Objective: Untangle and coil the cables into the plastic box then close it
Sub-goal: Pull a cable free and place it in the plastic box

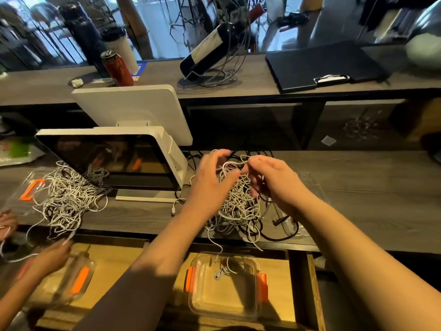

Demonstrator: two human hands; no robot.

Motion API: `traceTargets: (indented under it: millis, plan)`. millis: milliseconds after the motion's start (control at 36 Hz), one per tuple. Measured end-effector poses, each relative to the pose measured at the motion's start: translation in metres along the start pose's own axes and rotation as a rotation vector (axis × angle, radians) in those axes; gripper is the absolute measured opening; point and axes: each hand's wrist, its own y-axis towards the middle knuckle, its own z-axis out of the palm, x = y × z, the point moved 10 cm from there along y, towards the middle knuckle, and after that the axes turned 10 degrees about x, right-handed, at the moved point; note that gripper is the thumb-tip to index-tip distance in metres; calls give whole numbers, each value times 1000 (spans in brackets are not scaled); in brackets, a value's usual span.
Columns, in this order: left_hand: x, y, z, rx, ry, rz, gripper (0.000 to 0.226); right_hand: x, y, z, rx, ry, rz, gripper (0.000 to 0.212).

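A tangle of white and black cables (238,206) lies on the dark wooden counter in front of me. My left hand (210,180) and my right hand (274,180) are raised over the tangle, each pinching a white strand near its top. One white cable hangs down from the tangle into the clear plastic box (198,302) with orange latches, which stands open on the lower shelf. A coiled cable end lies inside the box. A clear lid (315,187) lies on the counter behind my right hand.
Another person's hands (50,254) at the left work a second cable tangle (66,199) beside another clear box (76,280). A white point-of-sale screen (114,161) stands left of my tangle. A red can (118,69), a bottle rack (214,51) and a black clipboard (319,65) sit on the raised ledge.
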Motion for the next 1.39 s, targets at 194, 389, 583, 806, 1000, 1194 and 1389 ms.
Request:
traceTargets:
  millis: [194, 389, 583, 806, 1000, 1194, 1389]
  plan:
    - [-2, -16, -4, -203, -90, 43, 19, -2, -7, 1, -40, -213, 95, 27]
    - [19, -19, 17, 17, -144, -100, 23, -9, -12, -1, -111, 122, 127, 29]
    - [52, -18, 37, 128, -318, -198, 11, -20, -17, -1, -162, 461, 119, 23]
    - [32, -27, 21, 41, -32, -58, 28, -54, -30, -9, -209, 483, 244, 21]
    - [23, -32, 16, 0, -127, 26, 28, -72, -48, -38, -411, 211, 271, 22]
    - [22, -34, 27, 63, -225, -12, 27, -53, -44, -32, -242, -588, 401, 33]
    - [16, -32, 33, 123, -258, -79, 30, -14, -51, -22, -414, -873, 126, 62]
